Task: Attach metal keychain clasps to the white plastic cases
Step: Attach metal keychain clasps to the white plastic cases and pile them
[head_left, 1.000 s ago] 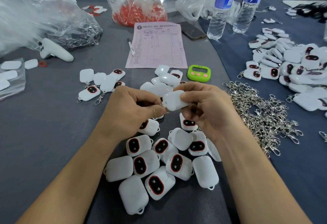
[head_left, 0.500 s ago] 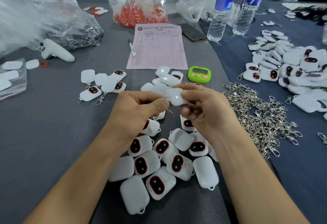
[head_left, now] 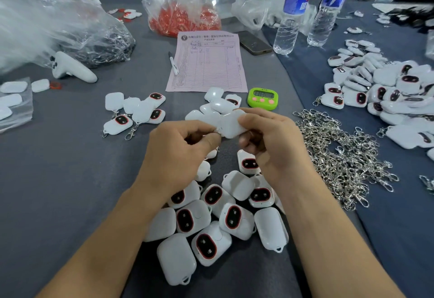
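Now my right grip (head_left: 270,142) curls round white case (head_left: 231,125), left grip (head_left: 178,154) pinches metal clasp (head_left: 217,132) at its 9 o'clock corner. Loose cases (head_left: 176,257) heaped at 6 o'clock, clasp pile (head_left: 340,156) at 3, timer (head_left: 263,97) at 12.

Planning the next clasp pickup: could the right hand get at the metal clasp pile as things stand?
Likely yes, once freed: the clasp pile lies uncovered beside the right hand, but that hand grips a white case.
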The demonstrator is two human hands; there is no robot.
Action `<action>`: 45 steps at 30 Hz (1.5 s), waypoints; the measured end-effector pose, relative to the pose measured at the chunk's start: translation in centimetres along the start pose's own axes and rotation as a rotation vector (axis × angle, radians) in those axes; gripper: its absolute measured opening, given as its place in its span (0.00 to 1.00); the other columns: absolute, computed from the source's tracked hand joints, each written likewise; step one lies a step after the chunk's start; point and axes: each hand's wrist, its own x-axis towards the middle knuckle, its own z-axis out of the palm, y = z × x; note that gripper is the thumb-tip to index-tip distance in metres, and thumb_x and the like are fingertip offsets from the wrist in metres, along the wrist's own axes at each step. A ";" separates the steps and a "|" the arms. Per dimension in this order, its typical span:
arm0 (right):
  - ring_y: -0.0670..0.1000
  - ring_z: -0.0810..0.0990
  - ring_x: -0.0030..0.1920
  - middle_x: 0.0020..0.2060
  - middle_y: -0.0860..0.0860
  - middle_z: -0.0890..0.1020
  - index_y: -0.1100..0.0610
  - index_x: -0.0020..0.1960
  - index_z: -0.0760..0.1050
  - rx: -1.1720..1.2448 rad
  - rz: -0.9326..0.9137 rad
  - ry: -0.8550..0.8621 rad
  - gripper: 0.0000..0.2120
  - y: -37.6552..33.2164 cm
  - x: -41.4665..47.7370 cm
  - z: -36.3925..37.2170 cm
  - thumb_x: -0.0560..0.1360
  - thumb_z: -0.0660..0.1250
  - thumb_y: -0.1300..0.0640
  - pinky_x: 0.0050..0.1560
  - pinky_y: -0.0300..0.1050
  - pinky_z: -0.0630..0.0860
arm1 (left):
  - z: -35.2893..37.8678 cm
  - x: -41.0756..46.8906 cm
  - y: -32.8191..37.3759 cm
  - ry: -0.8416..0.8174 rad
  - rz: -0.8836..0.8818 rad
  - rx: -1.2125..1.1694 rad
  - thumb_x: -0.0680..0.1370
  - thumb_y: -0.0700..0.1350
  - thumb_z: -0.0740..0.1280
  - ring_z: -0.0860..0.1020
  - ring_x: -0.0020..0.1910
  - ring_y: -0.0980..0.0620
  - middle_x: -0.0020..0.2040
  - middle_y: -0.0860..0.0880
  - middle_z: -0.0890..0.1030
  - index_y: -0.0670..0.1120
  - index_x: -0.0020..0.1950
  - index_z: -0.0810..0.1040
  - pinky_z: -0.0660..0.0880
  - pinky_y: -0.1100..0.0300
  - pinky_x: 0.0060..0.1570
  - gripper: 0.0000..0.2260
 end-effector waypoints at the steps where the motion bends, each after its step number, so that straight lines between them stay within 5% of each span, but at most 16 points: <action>1: 0.46 0.73 0.23 0.32 0.56 0.83 0.60 0.41 0.87 0.039 0.029 0.002 0.11 0.0 0.1 -0.1 0.76 0.67 0.68 0.25 0.35 0.68 | 0.0 0.1 0.2 -0.033 -0.059 -0.123 0.75 0.47 0.75 0.74 0.28 0.61 0.31 0.57 0.82 0.57 0.42 0.87 0.71 0.70 0.30 0.05; 7: 0.45 0.74 0.24 0.32 0.54 0.83 0.58 0.36 0.87 0.106 0.093 0.018 0.14 0.3 0.2 0.0 0.76 0.68 0.67 0.25 0.34 0.69 | 0.3 0.0 0.4 -0.021 -0.067 -0.226 0.74 0.46 0.76 0.77 0.36 0.54 0.40 0.43 0.85 0.59 0.42 0.88 0.77 0.57 0.38 0.07; 12: 0.50 0.74 0.24 0.27 0.55 0.82 0.57 0.42 0.86 -0.295 -0.176 0.056 0.06 0.6 -0.6 0.4 0.67 0.72 0.63 0.23 0.38 0.67 | 0.3 -0.1 -0.1 0.030 0.373 0.443 0.75 0.44 0.70 0.65 0.32 0.55 0.29 0.52 0.76 0.46 0.37 0.84 0.59 0.59 0.35 0.07; 15: 0.49 0.77 0.25 0.27 0.52 0.83 0.51 0.41 0.86 -0.443 -0.262 0.081 0.07 1.1 -1.1 1.2 0.64 0.73 0.58 0.26 0.38 0.70 | 0.5 -0.2 -0.5 0.045 0.432 0.593 0.76 0.44 0.67 0.67 0.33 0.50 0.31 0.50 0.77 0.45 0.37 0.83 0.57 0.59 0.37 0.10; 21: 0.47 0.74 0.22 0.27 0.54 0.81 0.63 0.44 0.81 0.066 0.062 0.143 0.04 -0.1 -0.2 0.8 0.76 0.68 0.68 0.21 0.36 0.67 | 0.9 0.3 -0.3 0.011 -0.045 -0.157 0.75 0.48 0.75 0.72 0.28 0.62 0.30 0.56 0.81 0.59 0.44 0.86 0.69 0.71 0.31 0.05; 27: 0.45 0.74 0.22 0.24 0.51 0.77 0.63 0.43 0.77 0.183 0.184 0.160 0.05 0.4 -0.2 1.1 0.77 0.67 0.67 0.20 0.34 0.65 | 1.2 0.2 0.2 -0.033 -0.114 -0.332 0.76 0.44 0.74 0.71 0.30 0.60 0.33 0.52 0.80 0.57 0.42 0.88 0.68 0.69 0.31 0.08; 30: 0.47 0.73 0.22 0.28 0.54 0.80 0.62 0.43 0.81 0.082 0.043 0.122 0.06 0.3 -0.4 1.0 0.76 0.68 0.68 0.22 0.37 0.66 | 0.8 0.1 -0.1 -0.007 -0.073 -0.197 0.75 0.46 0.75 0.69 0.30 0.57 0.30 0.48 0.78 0.52 0.41 0.88 0.69 0.62 0.31 0.03; 34: 0.50 0.77 0.24 0.28 0.51 0.83 0.54 0.42 0.85 -0.392 -0.328 0.089 0.06 1.0 -1.3 1.4 0.70 0.72 0.63 0.25 0.39 0.69 | 0.5 0.0 -0.2 0.031 0.315 0.544 0.75 0.45 0.68 0.73 0.31 0.47 0.29 0.48 0.76 0.45 0.35 0.83 0.60 0.57 0.33 0.10; 36: 0.49 0.79 0.25 0.28 0.49 0.84 0.52 0.43 0.85 -0.509 -0.387 0.076 0.06 1.4 -1.7 1.9 0.70 0.73 0.61 0.28 0.37 0.71 | 0.4 0.0 -0.4 0.046 0.397 0.688 0.74 0.44 0.67 0.73 0.32 0.44 0.29 0.47 0.76 0.44 0.33 0.81 0.58 0.58 0.36 0.10; 39: 0.51 0.77 0.24 0.28 0.55 0.83 0.56 0.43 0.84 -0.297 -0.267 0.090 0.07 1.0 -1.1 1.7 0.73 0.70 0.66 0.24 0.40 0.70 | 0.4 -0.2 -0.5 0.076 0.266 0.505 0.76 0.46 0.69 0.70 0.32 0.50 0.29 0.51 0.74 0.46 0.34 0.79 0.61 0.58 0.34 0.11; 42: 0.49 0.76 0.22 0.29 0.58 0.82 0.63 0.47 0.82 -0.026 -0.043 0.119 0.06 0.4 -0.3 1.0 0.77 0.67 0.69 0.22 0.38 0.68 | 0.8 0.2 -0.4 -0.032 0.017 -0.009 0.76 0.48 0.72 0.65 0.28 0.59 0.27 0.56 0.70 0.44 0.37 0.81 0.63 0.68 0.29 0.10; 45: 0.46 0.74 0.21 0.26 0.53 0.80 0.62 0.44 0.80 0.131 0.089 0.114 0.06 0.5 -0.2 0.8 0.77 0.65 0.68 0.20 0.36 0.66 | 0.9 0.5 0.1 -0.112 -0.094 -0.330 0.75 0.47 0.73 0.72 0.35 0.56 0.34 0.45 0.79 0.44 0.43 0.86 0.73 0.68 0.35 0.06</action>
